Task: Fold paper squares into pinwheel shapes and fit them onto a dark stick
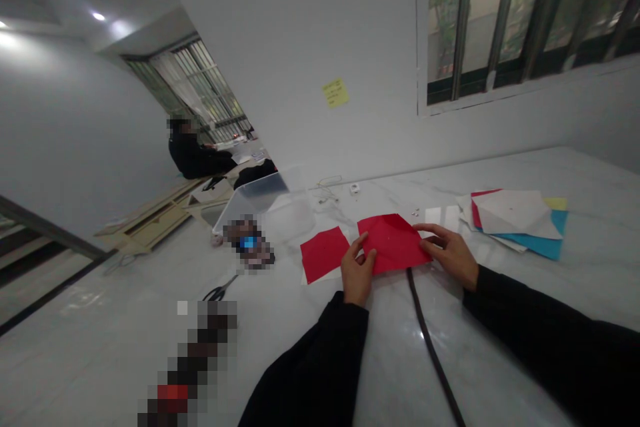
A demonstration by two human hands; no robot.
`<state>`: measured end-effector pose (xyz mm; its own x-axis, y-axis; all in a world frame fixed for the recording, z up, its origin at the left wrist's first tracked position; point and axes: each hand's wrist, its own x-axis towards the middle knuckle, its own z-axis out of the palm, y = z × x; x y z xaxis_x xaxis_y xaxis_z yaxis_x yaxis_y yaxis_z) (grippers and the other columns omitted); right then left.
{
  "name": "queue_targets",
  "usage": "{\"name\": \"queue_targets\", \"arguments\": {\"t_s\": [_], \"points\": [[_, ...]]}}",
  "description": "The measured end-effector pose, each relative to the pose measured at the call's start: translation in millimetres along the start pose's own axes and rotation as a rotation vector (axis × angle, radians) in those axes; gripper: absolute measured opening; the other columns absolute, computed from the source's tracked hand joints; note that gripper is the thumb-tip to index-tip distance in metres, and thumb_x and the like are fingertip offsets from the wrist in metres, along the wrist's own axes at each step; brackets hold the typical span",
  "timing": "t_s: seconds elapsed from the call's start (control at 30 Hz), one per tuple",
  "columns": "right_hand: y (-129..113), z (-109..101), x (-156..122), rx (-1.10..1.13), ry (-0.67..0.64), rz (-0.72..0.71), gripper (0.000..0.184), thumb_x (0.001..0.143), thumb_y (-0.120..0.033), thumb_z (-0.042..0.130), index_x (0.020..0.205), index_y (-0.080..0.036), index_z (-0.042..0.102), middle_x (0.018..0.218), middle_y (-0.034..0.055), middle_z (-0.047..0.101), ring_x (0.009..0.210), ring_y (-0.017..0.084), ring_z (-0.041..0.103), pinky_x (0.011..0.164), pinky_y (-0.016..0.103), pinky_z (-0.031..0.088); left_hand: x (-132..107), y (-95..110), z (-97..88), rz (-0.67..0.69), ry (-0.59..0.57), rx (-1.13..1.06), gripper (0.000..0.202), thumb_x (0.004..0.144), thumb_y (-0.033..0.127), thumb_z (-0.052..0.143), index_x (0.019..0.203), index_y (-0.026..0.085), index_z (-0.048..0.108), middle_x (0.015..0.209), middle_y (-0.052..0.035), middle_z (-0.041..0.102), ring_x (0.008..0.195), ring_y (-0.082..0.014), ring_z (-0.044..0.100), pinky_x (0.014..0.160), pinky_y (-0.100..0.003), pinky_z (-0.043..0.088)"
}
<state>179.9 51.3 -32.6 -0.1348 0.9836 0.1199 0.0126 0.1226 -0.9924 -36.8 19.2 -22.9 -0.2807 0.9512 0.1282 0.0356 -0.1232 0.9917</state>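
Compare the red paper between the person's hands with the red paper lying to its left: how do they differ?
The folded red paper is held by the left hand and the right hand, while the flat red paper lies untouched. The folded red paper shows creases and an angular outline, whereas the flat red paper lies smooth with straight edges. Both share the same bright red colour and are over the white marble table.

Black cable (pixel 431 347) runs down the worktop (pixel 305 340) from under the folded red paper (pixel 393 243). Left hand (pixel 359 267): red sheet (pixel 324 253) just beside. Right hand (pixel 447 255): paper stack (pixel 517 223) near, narrow gap.
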Motion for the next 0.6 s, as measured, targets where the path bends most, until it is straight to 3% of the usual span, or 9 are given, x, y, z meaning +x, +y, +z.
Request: {"name": "queue_targets", "arguments": {"t_s": [0.13, 0.23, 0.3, 0.37, 0.47, 0.6], "points": [[2, 2, 2, -0.059, -0.017, -0.099, 0.033, 0.076, -0.021, 0.06, 0.107, -0.019, 0.071, 0.123, 0.0087, 0.068, 0.073, 0.014, 0.065, 0.065, 0.027, 0.053, 3, -2, -3.0, 0.038, 0.003, 0.066, 0.042, 0.076, 0.017, 0.072, 0.117, 0.017, 0.07, 0.122, -0.012, 0.07, 0.104, -0.0224, 0.068, 0.093, -0.036, 0.054], [5, 0, 7, -0.135, -0.093, -0.066, 0.05, 0.073, -0.015, 0.056, 0.121, -0.016, 0.07, 0.091, 0.0049, 0.074, 0.06, 0.011, 0.058, 0.057, 0.025, 0.047, 6, -2, -5.6, 0.038, -0.016, 0.1, 0.04, 0.075, 0.017, 0.073, 0.114, 0.018, 0.072, 0.119, -0.0111, 0.071, 0.106, -0.0234, 0.067, 0.097, -0.038, 0.052], [7, -3, 12, -0.108, -0.131, -0.02, 0.06, 0.073, -0.014, 0.056, 0.132, -0.013, 0.063, 0.07, 0.0003, 0.069, 0.053, 0.01, 0.052, 0.051, 0.023, 0.04, 7, -1, -7.1, -0.004, -0.031, 0.048, 0.042, 0.072, 0.018, 0.076, 0.114, 0.018, 0.072, 0.121, -0.0114, 0.07, 0.11, -0.0242, 0.066, 0.101, -0.039, 0.05], [9, -6, 16, -0.019, -0.159, 0.019, 0.065, 0.072, -0.014, 0.056, 0.137, -0.012, 0.059, 0.067, -0.001, 0.068, 0.051, 0.009, 0.048, 0.048, 0.022, 0.036, 9, 2, -8.1, -0.12, -0.064, -0.099, 0.048, 0.07, 0.019, 0.079, 0.117, 0.018, 0.07, 0.122, -0.0119, 0.07, 0.111, -0.0244, 0.066, 0.102, -0.04, 0.049], [9, -6, 19, 0.162, -0.172, 0.084, 0.065, 0.071, -0.011, 0.06, 0.136, -0.015, 0.06, 0.086, 0.0029, 0.075, 0.057, 0.009, 0.054, 0.054, 0.022, 0.043, 11, 7, -9.1, -0.286, -0.102, -0.31, 0.056, 0.067, 0.018, 0.082, 0.121, 0.017, 0.067, 0.119, -0.0124, 0.071, 0.109, -0.0233, 0.068, 0.102, -0.038, 0.05], [5, -1, 18, 0.434, -0.171, 0.154, 0.062, 0.07, -0.008, 0.065, 0.131, -0.021, 0.065, 0.125, 0.0072, 0.07, 0.077, 0.012, 0.066, 0.072, 0.027, 0.053, 12, 14, -9.9, -0.315, -0.066, -0.385, 0.055, 0.066, 0.013, 0.082, 0.12, 0.016, 0.068, 0.116, -0.0115, 0.073, 0.107, -0.021, 0.068, 0.103, -0.035, 0.05]]}}
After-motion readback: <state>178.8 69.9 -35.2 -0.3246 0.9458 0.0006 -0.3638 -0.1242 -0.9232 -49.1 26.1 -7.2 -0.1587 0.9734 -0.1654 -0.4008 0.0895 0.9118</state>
